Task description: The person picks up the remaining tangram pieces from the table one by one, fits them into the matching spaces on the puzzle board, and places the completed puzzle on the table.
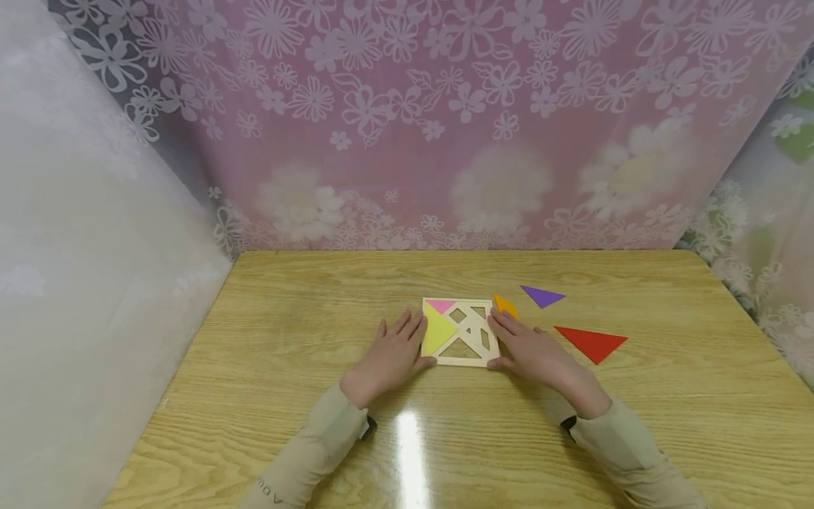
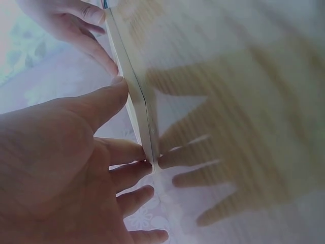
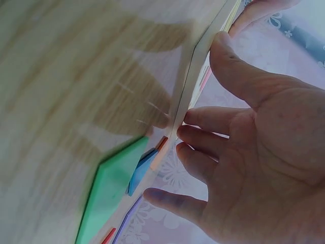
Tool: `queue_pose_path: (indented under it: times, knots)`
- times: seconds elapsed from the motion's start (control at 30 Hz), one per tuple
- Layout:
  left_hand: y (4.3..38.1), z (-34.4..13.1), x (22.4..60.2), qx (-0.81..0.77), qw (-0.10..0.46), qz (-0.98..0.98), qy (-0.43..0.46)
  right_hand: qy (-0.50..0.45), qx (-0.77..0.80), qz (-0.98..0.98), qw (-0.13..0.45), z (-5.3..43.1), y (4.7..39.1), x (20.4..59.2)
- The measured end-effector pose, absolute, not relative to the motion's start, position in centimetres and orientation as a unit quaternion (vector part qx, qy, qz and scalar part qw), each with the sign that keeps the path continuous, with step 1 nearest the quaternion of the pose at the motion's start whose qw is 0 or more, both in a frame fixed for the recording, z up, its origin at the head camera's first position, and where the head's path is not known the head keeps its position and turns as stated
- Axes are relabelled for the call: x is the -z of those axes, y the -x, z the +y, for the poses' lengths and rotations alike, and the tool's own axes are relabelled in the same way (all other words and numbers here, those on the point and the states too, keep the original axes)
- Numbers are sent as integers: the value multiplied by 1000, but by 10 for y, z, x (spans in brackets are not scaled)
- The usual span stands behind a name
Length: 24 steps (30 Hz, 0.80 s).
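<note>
A pale wooden tangram frame (image 1: 469, 361) lies flat on the table. In it sit a large yellow triangle (image 1: 437, 329) at the left and a pink triangle (image 1: 440, 305) at the top left; its other cut-outs show wood beneath. My left hand (image 1: 393, 351) touches the frame's left side with nearly straight fingers, its thumb at the near left corner. Likewise, my right hand (image 1: 529, 349) rests against the right side, thumb at the near right corner. An orange piece (image 1: 506, 307) lies just beyond the right fingertips, partly hidden.
Right of the frame lie a purple triangle (image 1: 543, 296) and a large red triangle (image 1: 593, 343). Green (image 3: 109, 188) and blue (image 3: 140, 171) pieces show in the right wrist view near the right hand. Floral cloth (image 1: 407, 141) hangs behind the wooden table (image 1: 305, 283).
</note>
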<state>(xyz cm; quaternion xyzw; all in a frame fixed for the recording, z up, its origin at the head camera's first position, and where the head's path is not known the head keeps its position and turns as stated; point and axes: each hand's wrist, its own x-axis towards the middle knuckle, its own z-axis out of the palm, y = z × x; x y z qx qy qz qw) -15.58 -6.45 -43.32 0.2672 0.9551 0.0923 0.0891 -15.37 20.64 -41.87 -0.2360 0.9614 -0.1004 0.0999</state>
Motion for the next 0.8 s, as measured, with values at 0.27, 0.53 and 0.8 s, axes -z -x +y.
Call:
queue_pose_path:
  times: [0.27, 0.53, 0.8]
  knots:
    - [150, -66, 432, -99, 89, 953, -271, 241, 104, 961, 91, 206, 147, 418]
    - [144, -68, 434, -101, 79, 952, -278, 245, 105, 959, 92, 207, 142, 418]
    - [136, -69, 432, -100, 74, 952, -279, 256, 104, 958, 81, 208, 137, 418]
